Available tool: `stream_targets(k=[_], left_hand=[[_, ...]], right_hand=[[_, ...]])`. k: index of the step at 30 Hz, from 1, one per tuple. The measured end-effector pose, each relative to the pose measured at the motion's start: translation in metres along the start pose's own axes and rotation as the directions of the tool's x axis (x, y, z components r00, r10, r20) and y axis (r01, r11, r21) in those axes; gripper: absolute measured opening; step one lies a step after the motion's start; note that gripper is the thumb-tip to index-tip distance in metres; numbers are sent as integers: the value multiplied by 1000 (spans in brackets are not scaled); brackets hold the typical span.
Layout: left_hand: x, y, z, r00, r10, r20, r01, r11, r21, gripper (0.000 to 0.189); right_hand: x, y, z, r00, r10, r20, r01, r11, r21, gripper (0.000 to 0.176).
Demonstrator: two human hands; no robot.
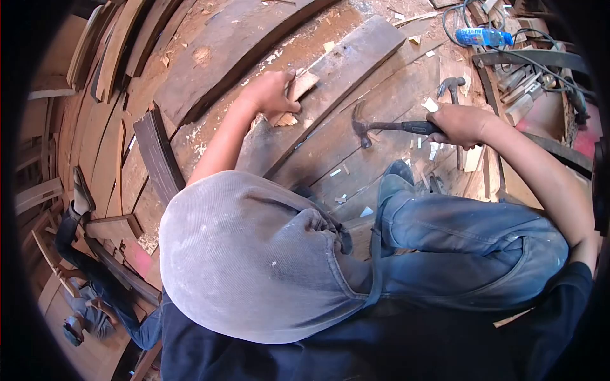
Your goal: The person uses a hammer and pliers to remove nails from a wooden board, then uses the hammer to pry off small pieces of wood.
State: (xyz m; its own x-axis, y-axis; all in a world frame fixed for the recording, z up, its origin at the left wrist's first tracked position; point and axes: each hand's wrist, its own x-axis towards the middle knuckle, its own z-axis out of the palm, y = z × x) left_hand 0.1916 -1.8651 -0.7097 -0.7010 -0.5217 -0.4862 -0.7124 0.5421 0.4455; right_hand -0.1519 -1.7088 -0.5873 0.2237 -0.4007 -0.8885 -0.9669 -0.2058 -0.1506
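Note:
My right hand [462,124] is closed around the dark grip of a claw hammer [384,126], whose metal head points left above the wooden floor. My left hand [272,95] is closed on a small pale piece of wood [304,85] with rough edges, resting over a long weathered plank [356,57]. Part of that piece is hidden by my fingers. Beyond my right hand lies a second hammer [452,84], its handle partly covered by the hand.
A blue-labelled bottle [483,37] lies among black cables at the upper right, near a pile of hand tools [524,86]. A thick dark board [235,54] lies beyond my left hand. Wood chips litter the floor. Another person [89,317] is at the lower left.

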Motion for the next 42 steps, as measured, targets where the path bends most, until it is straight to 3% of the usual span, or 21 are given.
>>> stream_targets(k=[2,3,4,6,9,12,14,15,18,20,21,28,29,33,36,40,41,42], left_hand=[[3,-18,-2,999,51,-20,-53,992,-116,70],[2,-25,-1,973,168,-161,-174,984,-27,76],[3,-30,0,977,134,-165,-144,988,-48,74],[6,-35,-8,996,85,7,-82,978,-190,73],[5,-42,-6,997,38,-74,-55,968,-244,73],[1,-49,-12,998,-20,-67,-6,930,-367,69],[-1,-56,-9,999,-38,-32,21,908,-418,68],[-3,-56,-11,999,-47,-10,38,896,-443,67],[-1,-54,-9,1000,-28,-12,21,922,-386,65],[3,-60,-9,1000,-5,13,10,909,-416,61],[5,-62,-7,998,57,-40,-67,928,-365,53],[11,-55,-22,969,235,75,-220,961,-165,30],[10,-51,-20,946,322,35,-315,941,-124,27],[3,-52,-8,938,324,125,-284,923,-258,26],[-4,-45,-14,940,291,175,-264,951,-161,27],[-12,-38,-4,884,444,145,-364,850,-381,29],[-11,-35,7,856,514,57,-433,773,-464,30],[-7,-33,11,849,516,119,-427,800,-422,31]], right_hand=[[-16,-22,-26,972,141,187,-183,957,227,25],[-12,-18,-23,965,127,228,-200,922,333,22],[-11,-15,-21,962,111,250,-201,908,369,24],[-12,-13,-21,953,79,293,-207,875,437,28],[-12,-12,3,908,67,413,-385,522,761,31],[-16,-31,31,878,-27,478,-455,263,851,38],[-16,-41,47,894,10,448,-439,220,871,36],[-16,-45,51,915,-4,403,-391,237,889,29],[-18,-39,47,918,-20,397,-380,249,891,39],[-17,-35,46,925,-7,380,-364,272,891,31],[-17,-34,44,928,1,372,-356,296,886,30],[-21,-35,38,942,27,335,-322,361,875,29],[-20,-33,40,943,21,332,-317,363,876,31],[-18,-28,46,942,24,336,-320,372,871,33],[-19,-28,49,943,27,331,-317,376,871,34],[-18,-25,44,946,26,324,-306,405,862,26],[-17,-26,43,945,26,325,-305,416,857,22],[-16,-26,41,944,27,328,-309,422,852,23]])
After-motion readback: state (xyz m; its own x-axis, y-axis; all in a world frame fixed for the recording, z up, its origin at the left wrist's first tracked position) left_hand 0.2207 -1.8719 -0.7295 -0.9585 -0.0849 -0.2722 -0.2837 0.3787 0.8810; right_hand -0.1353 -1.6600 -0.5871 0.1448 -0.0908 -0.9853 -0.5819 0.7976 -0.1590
